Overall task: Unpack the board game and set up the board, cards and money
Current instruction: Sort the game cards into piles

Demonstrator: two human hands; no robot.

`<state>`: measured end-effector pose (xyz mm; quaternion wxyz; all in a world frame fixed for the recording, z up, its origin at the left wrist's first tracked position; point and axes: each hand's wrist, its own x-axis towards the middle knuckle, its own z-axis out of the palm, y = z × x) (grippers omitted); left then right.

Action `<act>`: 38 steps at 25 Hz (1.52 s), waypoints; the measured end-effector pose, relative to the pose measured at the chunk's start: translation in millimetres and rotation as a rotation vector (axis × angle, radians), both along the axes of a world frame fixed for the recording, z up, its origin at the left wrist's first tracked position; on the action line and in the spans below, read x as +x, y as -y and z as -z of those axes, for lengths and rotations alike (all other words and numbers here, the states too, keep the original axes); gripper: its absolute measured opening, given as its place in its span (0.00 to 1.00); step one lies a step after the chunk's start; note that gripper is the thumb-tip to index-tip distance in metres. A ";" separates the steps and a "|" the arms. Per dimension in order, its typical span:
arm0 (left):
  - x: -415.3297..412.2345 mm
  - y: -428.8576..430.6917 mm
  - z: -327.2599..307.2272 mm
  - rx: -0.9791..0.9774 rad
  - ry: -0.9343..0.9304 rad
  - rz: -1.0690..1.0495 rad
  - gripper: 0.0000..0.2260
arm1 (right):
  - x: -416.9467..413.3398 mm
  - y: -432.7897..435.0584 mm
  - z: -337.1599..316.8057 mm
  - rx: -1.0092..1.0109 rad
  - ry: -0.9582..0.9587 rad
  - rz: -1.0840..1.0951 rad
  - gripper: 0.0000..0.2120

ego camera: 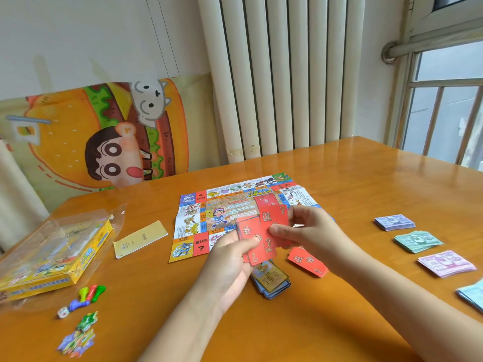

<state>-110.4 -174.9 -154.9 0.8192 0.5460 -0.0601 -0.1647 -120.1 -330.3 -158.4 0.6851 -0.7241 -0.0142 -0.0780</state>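
Grips fanned red chance cards in left hand, pinches top card with right hand, risks dropping them onto property cards beneath.

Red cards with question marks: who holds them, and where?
The left hand grips the stack of red question-mark cards by its lower left side; the right hand pinches the top red card by its right edge.

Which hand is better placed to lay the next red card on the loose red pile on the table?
Right. The right hand pinches the top red card and sits close to the red pile; the left hand grips the stack.
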 end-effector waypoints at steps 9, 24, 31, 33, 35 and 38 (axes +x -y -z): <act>2.3 -1.5 9.4 0.068 -0.008 -0.058 0.09 | 0.3 2.1 2.0 0.028 -0.101 -0.144 0.10; 13.8 -23.1 2.1 0.756 0.380 0.126 0.11 | -12.1 16.6 -12.6 -0.756 0.011 -0.377 0.13; 22.9 -23.4 0.4 0.387 0.064 -0.064 0.04 | -13.7 26.2 -22.9 -0.254 -0.040 -0.320 0.12; 26.0 -25.3 -2.1 0.178 -0.123 -0.103 0.07 | -7.3 35.0 -23.2 -0.061 -0.087 -0.164 0.07; 27.1 -26.8 -2.9 0.016 -0.233 -0.089 0.10 | -0.8 42.6 -18.9 -0.104 -0.204 -0.031 0.04; 25.6 -24.9 -2.4 -0.055 -0.266 -0.054 0.11 | 2.4 52.5 -11.7 -0.569 -0.379 -0.031 0.03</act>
